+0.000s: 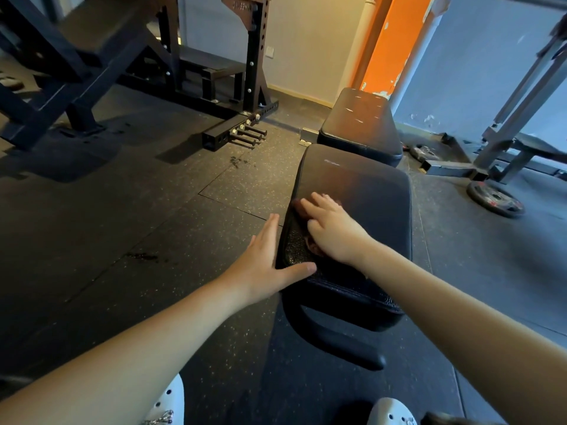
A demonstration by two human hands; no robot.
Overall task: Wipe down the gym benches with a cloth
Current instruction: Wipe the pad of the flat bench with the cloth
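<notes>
Black gym bench (368,194), near pad, lengthwise ahead. Right hand (334,231) lies flat on a dark reddish-brown cloth (302,210), fingers stretched out and pressing it onto the pad's left side; most of the cloth is hidden under the palm. Left hand (260,271) is laid flat against the pad's left edge, fingers straight, thumb across the near corner, gripping nothing. Second pad (362,124) just beyond. Speckled rubber floor (153,210). Power rack (254,56) far left; weight plate (495,199) lies right. White clogs (167,403) at the bottom edge.
</notes>
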